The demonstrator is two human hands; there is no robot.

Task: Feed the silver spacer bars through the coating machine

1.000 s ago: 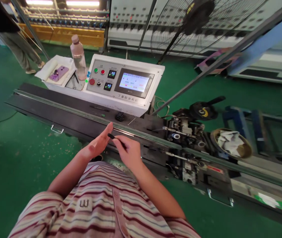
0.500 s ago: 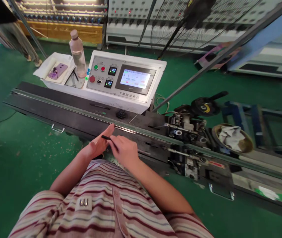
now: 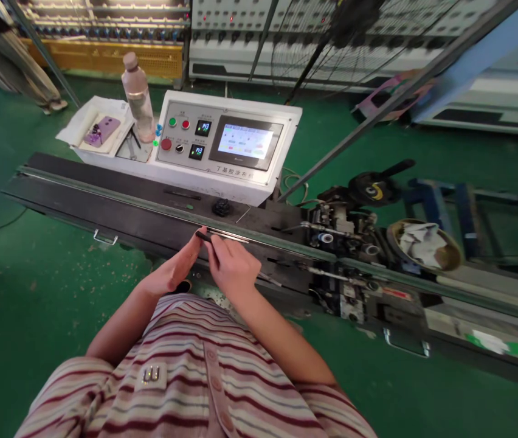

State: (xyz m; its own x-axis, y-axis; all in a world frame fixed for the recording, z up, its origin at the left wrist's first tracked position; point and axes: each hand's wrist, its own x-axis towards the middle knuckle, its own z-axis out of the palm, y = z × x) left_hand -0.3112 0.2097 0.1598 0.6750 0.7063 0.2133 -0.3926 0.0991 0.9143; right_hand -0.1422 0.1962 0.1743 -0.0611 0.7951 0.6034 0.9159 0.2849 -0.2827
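Both hands are sitting a little higher and closer to the machine's long rail than a moment ago, and the small black rod is now lying right at the rail's edge, in the middle of the frame. The right hand is pinching the rod between thumb and forefinger, its grip pressed together on the rear of the rod. The left hand is lying spread and flat, palm turned inward, its fingertips touching the rod's black tip. To handle this well, the open palm should probably be steadying the tip while the pinch is guiding it gently, without forcing it against the rail. Above, the white control panel is showing a lit touchscreen, with red and green buttons to its left. Further left, a water bottle is standing beside a tray holding a purple phone. At centre right, the mechanical head is sitting on the rail.
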